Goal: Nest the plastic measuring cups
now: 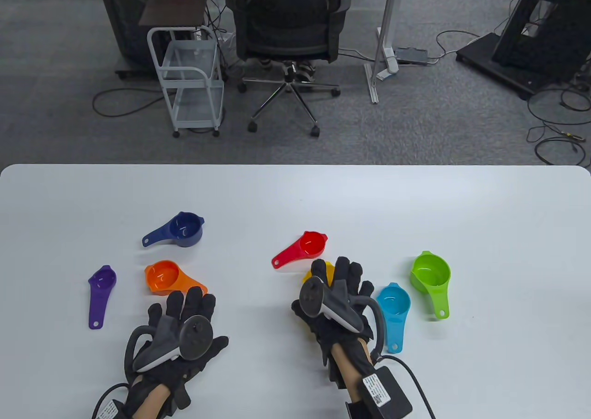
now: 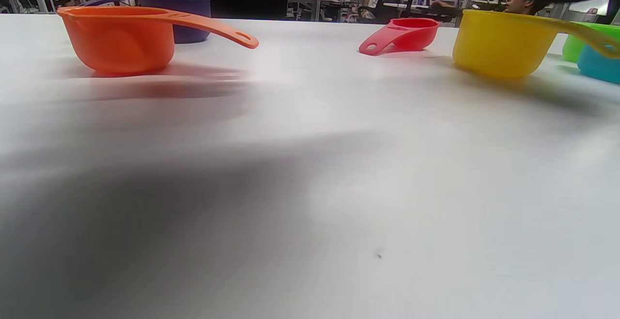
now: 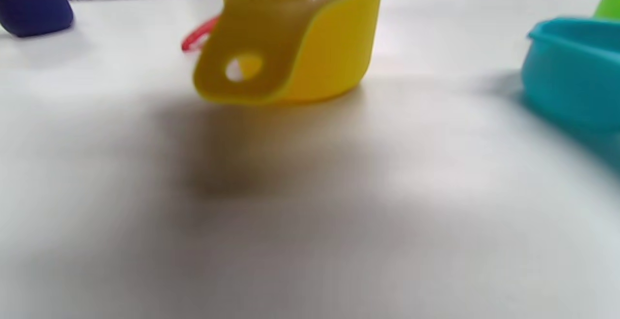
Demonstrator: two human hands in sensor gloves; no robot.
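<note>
Measuring cups lie scattered singly on the counter (image 1: pixel 295 193), none nested yet: green (image 1: pixel 431 271), navy (image 1: pixel 184 229), orange (image 1: pixel 162 277), yellow (image 3: pixel 300 38), blue (image 1: pixel 394 302), red (image 1: pixel 310 244), purple (image 1: pixel 102 283). Right hand (image 1: pixel 337 294) hovers spread above yellow, left hand (image 1: pixel 184 326) flat, both empty.

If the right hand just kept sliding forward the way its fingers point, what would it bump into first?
Most likely the yellow measuring cup: it sits directly ahead of the right hand, handle end toward it. The red measuring cup lies just beyond. The remaining gap is hard to judge.
</note>
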